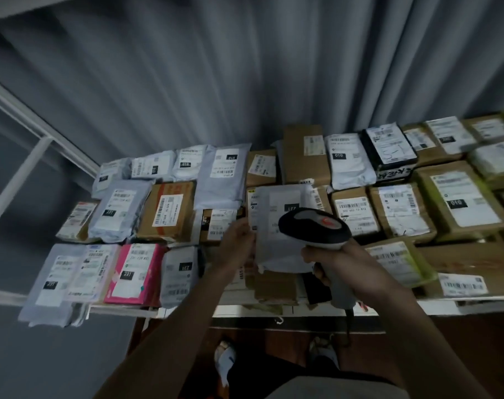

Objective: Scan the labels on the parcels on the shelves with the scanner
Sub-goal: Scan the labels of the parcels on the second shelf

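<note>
A scan is in hand at the centre of the frame. The left hand pinches the left edge of a grey mailer and holds it tilted up off the shelf, label facing the camera. The right hand is wrapped round the handle of the scanner, whose dark head sits over the lower right part of that mailer, pointing away toward the label. Whether the trigger is pressed cannot be told; that finger is hidden under the handle. Both forearms reach up from the bottom of the frame and meet over the shelf's front edge.

The other parcels lie flat in rows across the shelf, left to right, labels up. Next, I judge, the mailer goes back down and the scanner swings to a neighbouring label, probably one of the boxes to the right, which needs a steady aim square to the barcode.
</note>
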